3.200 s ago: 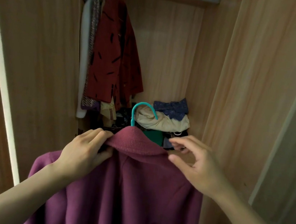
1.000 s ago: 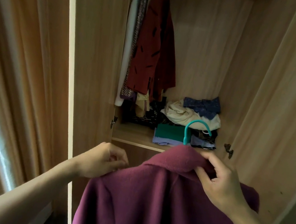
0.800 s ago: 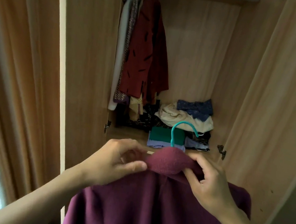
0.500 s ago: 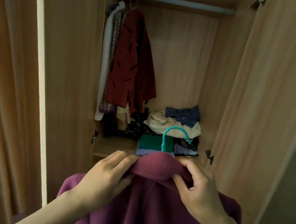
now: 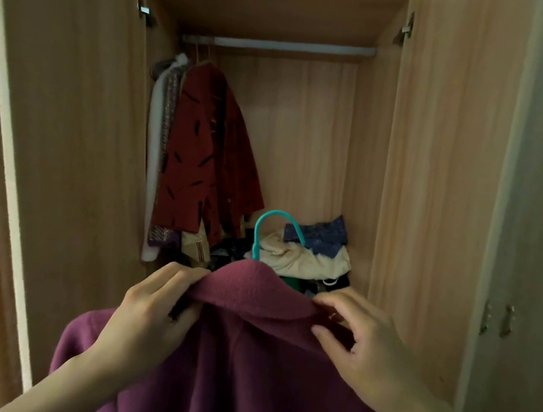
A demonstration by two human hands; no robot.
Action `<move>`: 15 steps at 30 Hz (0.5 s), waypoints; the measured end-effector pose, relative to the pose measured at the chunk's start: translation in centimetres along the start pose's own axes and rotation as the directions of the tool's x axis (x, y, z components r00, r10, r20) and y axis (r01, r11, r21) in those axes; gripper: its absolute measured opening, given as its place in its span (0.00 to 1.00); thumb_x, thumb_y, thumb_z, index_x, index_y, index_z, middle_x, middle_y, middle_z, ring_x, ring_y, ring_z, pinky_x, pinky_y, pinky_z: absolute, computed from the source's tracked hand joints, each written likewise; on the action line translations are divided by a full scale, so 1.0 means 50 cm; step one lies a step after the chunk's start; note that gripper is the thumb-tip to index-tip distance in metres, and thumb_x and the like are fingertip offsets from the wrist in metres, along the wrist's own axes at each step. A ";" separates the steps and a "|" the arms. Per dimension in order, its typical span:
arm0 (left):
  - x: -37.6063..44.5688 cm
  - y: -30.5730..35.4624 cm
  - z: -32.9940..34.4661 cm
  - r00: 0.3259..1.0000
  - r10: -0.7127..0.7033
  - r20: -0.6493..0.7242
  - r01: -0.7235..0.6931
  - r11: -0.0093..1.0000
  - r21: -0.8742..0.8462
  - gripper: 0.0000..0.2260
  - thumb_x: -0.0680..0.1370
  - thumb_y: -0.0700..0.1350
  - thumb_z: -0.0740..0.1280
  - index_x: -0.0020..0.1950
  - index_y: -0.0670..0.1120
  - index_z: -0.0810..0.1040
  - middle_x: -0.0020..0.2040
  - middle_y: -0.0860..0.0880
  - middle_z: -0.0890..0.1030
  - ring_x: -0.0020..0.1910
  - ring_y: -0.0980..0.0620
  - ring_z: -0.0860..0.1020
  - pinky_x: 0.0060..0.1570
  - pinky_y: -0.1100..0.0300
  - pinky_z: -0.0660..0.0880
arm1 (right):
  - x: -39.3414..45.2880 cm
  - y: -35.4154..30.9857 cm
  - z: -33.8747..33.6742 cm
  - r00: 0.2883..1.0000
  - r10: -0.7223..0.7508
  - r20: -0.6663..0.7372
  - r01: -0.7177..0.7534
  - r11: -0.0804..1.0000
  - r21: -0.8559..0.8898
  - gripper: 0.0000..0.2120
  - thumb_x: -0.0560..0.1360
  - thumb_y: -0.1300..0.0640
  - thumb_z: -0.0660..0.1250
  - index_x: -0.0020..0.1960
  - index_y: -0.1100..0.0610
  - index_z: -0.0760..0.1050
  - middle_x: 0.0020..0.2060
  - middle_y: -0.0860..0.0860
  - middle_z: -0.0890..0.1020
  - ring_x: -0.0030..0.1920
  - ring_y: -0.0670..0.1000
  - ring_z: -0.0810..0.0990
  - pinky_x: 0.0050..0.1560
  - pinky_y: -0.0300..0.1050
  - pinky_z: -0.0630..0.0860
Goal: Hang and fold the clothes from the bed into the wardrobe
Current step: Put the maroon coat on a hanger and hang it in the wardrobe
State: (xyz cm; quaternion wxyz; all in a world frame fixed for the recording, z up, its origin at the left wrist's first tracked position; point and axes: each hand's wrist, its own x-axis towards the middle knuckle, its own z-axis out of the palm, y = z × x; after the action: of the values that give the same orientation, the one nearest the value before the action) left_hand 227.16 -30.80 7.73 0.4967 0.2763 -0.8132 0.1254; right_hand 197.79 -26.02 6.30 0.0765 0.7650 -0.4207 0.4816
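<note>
A plum-coloured coat (image 5: 241, 374) hangs on a teal hanger whose hook (image 5: 272, 230) sticks up above the collar. My left hand (image 5: 149, 314) grips the collar's left side. My right hand (image 5: 361, 349) pinches the collar's right side. I hold the coat in front of the open wardrobe, below the metal rail (image 5: 284, 48). The hanger's shoulders are hidden inside the coat.
A red patterned jacket (image 5: 206, 169) and a white garment (image 5: 150, 172) hang at the rail's left end. A heap of clothes (image 5: 308, 259) lies on the wardrobe floor. Open doors (image 5: 64, 144) stand on both sides, and a grey cabinet (image 5: 541, 241) is at right.
The view has tilted upward, showing the rail and the wardrobe top. The coat with its hanger has risen a little, and my hands have spread apart along the collar.
</note>
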 end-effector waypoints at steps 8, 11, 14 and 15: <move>0.063 -0.048 0.023 0.999 0.040 -0.014 -0.040 0.999 0.025 0.15 0.75 0.45 0.65 0.59 0.41 0.81 0.50 0.54 0.80 0.50 0.56 0.80 0.50 0.59 0.78 | 0.076 0.058 0.047 0.996 -0.047 -0.081 0.043 0.998 -0.050 0.15 0.74 0.62 0.73 0.59 0.53 0.78 0.49 0.40 0.79 0.51 0.40 0.80 0.53 0.36 0.77; 0.096 -0.093 0.028 0.992 0.124 -0.019 -0.122 0.988 0.093 0.14 0.77 0.44 0.65 0.59 0.39 0.81 0.50 0.50 0.81 0.48 0.51 0.81 0.48 0.54 0.78 | 0.120 0.075 0.069 0.984 -0.096 -0.152 0.082 0.992 -0.095 0.16 0.72 0.65 0.75 0.59 0.55 0.79 0.49 0.42 0.80 0.51 0.39 0.80 0.54 0.35 0.77; 0.128 -0.148 0.025 0.978 0.203 -0.039 -0.194 0.968 0.158 0.14 0.78 0.42 0.65 0.59 0.36 0.80 0.50 0.47 0.82 0.47 0.48 0.81 0.49 0.53 0.78 | 0.179 0.084 0.087 0.962 -0.154 -0.225 0.125 0.983 -0.138 0.16 0.72 0.66 0.74 0.59 0.57 0.79 0.49 0.43 0.80 0.51 0.41 0.80 0.54 0.39 0.78; 0.139 -0.167 0.021 0.975 0.219 -0.049 -0.207 0.963 0.171 0.14 0.78 0.41 0.66 0.60 0.35 0.80 0.50 0.46 0.82 0.47 0.47 0.81 0.50 0.53 0.78 | 0.201 0.084 0.095 0.957 -0.168 -0.238 0.133 0.979 -0.153 0.15 0.72 0.66 0.74 0.58 0.58 0.79 0.49 0.44 0.81 0.51 0.41 0.80 0.54 0.42 0.78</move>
State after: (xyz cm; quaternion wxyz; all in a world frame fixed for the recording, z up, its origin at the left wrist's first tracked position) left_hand 228.70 -40.39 12.74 0.4829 0.2229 -0.8078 0.2541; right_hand 199.78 -36.89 10.66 0.2170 0.7212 -0.3799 0.5371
